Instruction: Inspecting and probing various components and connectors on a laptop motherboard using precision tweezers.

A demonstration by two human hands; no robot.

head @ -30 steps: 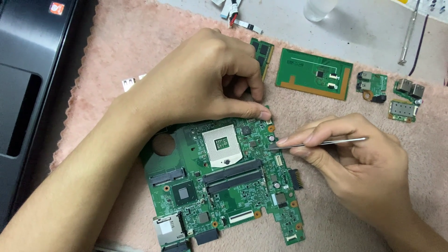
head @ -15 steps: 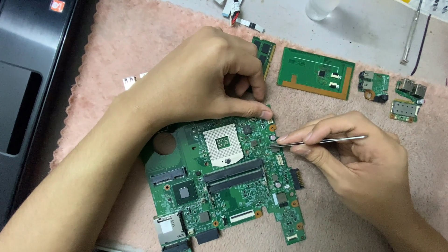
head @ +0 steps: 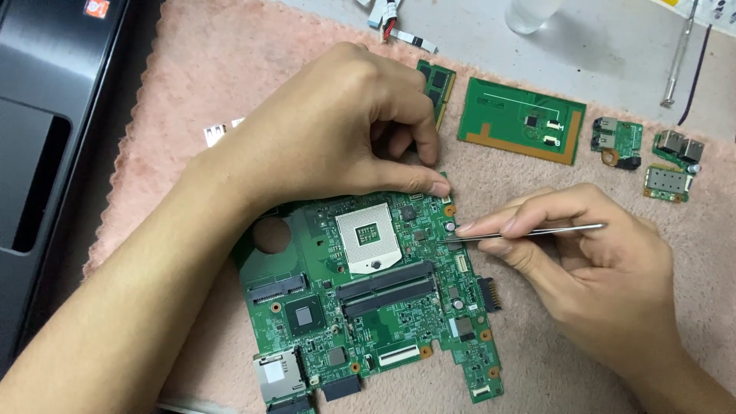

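Everything sits around my green motherboard, which lies flat on the pink towel covering the surface; the towel runs out past the board on every side. Left of the board a dark laptop shell is cut off by the edge of view. Above and to the right of the board lie a flat green touchpad board, then two small connector boards and a smaller one farther right, with a memory stick partly behind my knuckles. My left hand rests on the board's upper edge, thumb pressed down at its top right corner, the other fingers curled under so I cannot tell what, if anything, they hold. My right hand comes in from the right of the board, its grip pinched around thin metal tweezers, whose tips rest at a small part near the board's right edge. I judge the board light, stiff and fragile, best held by its bare edges and not by the socket or chips; the tweezers are slim and slippery. Whether the tips are closed on anything is too small to see, and the board's lower end runs out of view.
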